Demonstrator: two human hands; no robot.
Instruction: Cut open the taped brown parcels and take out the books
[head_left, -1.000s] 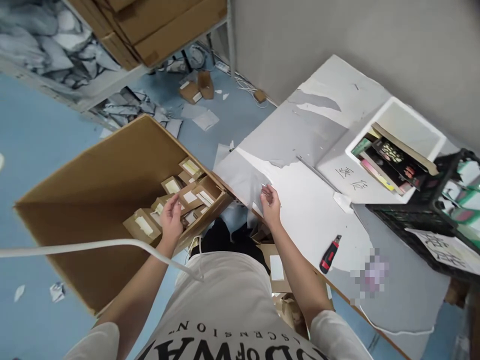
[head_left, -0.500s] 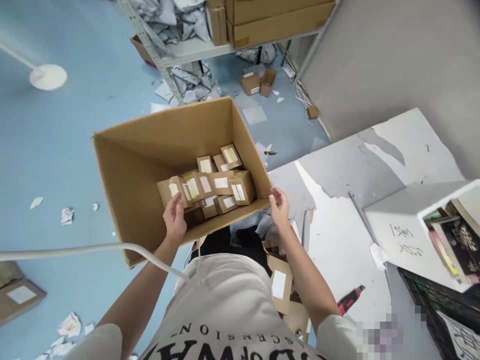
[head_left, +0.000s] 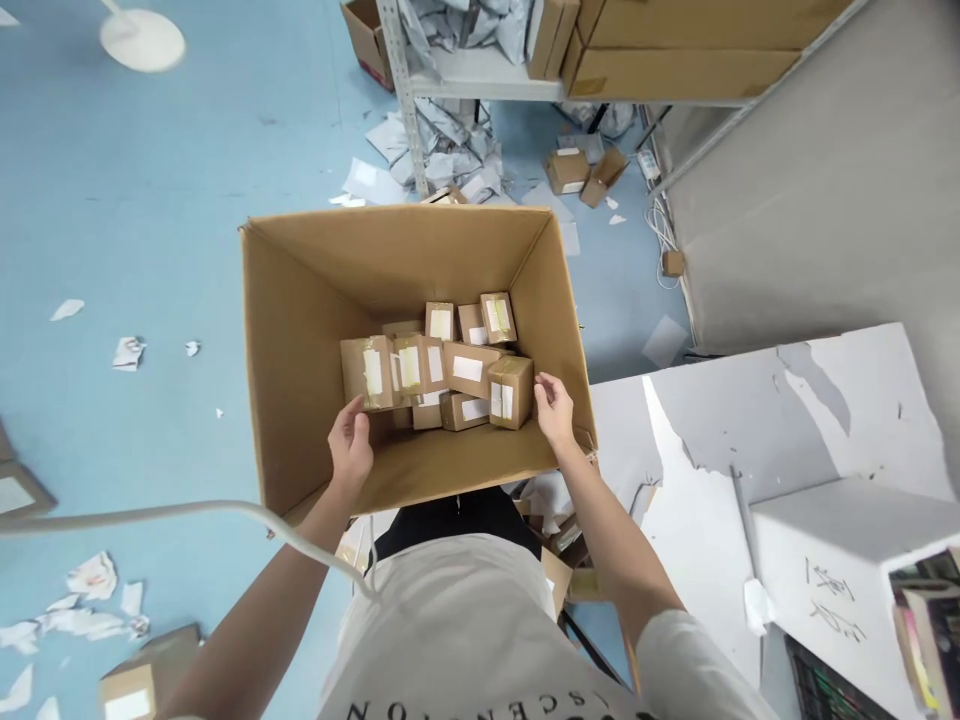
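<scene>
An open-topped cardboard carton [head_left: 390, 250] stands in front of the person, with small taped cardboard boxes [head_left: 466, 366] bearing white labels piled on its bottom, mostly toward the middle and right. The left hand [head_left: 350, 445] is half open, fingers loosely curled beside the leftmost box; the right hand [head_left: 555, 408] is likewise half open, next to the rightmost box. Neither has anything in its grasp, though whether the fingertips touch the boxes is hard to tell from above. A white-topped table [head_left: 697, 520] stands to the right.
</scene>
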